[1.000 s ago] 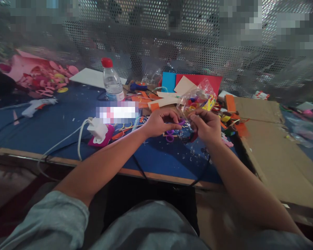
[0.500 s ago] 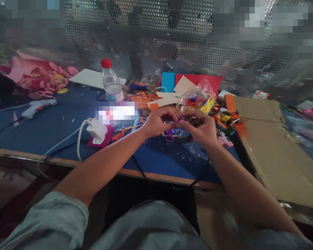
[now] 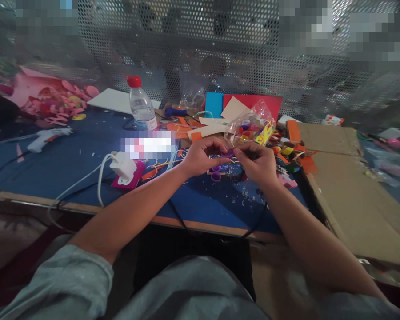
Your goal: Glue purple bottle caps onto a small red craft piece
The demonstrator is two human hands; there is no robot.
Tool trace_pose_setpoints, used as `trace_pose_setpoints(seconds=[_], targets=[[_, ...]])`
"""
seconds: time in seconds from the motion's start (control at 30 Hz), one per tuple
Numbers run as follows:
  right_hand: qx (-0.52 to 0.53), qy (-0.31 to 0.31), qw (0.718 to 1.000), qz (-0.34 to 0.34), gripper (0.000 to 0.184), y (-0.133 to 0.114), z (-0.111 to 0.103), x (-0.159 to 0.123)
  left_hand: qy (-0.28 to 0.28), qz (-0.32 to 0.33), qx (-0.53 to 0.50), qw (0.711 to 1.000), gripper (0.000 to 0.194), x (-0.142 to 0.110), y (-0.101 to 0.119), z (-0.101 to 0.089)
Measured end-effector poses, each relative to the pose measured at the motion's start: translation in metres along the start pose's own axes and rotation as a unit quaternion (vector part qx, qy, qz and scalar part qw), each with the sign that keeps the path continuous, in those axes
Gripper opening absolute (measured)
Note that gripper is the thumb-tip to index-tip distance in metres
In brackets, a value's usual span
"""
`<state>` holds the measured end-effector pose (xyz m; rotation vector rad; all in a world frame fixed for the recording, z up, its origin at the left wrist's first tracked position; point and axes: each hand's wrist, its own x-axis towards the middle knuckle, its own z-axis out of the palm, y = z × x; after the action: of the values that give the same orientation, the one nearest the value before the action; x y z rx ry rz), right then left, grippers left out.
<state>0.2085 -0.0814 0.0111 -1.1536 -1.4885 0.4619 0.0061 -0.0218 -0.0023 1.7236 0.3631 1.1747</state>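
Observation:
My left hand (image 3: 202, 156) and my right hand (image 3: 257, 162) meet above the blue table (image 3: 80, 160), fingertips pinched together on a small purple ring (image 3: 227, 154). Two more purple rings (image 3: 216, 173) lie on the table just below them. A clear plastic bag (image 3: 251, 124) full of coloured small parts stands right behind my right hand. Both hands are closed in a pinch.
A water bottle with a red cap (image 3: 139, 104) stands behind left. A white charger (image 3: 123, 166) with its cable lies on a pink shape. A glue gun (image 3: 48, 135), pink paper petals (image 3: 58, 100), coloured sheets (image 3: 250, 103) and brown cardboard (image 3: 346, 178) surround the work spot.
My right hand has moved left toward my left hand, so both now pinch the purple ring together. The view has shifted slightly.

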Motion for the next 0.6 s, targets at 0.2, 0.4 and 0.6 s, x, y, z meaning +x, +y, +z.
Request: trace_pose_setpoints(seconds=[0.2, 0.4, 0.6], targets=[[0.009, -0.049, 0.999, -0.005, 0.018, -0.005, 0.002, -0.004, 0.035, -0.014, -0.041, 0.998, 0.050, 0.001, 0.002, 0.000], [-0.025, -0.117, 0.992, 0.042, 0.033, 0.007, 0.007, -0.003, 0.117, -0.022, -0.051, 0.992, 0.026, 0.006, 0.000, -0.005], [-0.206, -0.208, 0.956, 0.030, 0.019, 0.019, 0.009, -0.001, 0.240, -0.113, -0.061, 0.962, 0.016, 0.013, -0.003, -0.012]])
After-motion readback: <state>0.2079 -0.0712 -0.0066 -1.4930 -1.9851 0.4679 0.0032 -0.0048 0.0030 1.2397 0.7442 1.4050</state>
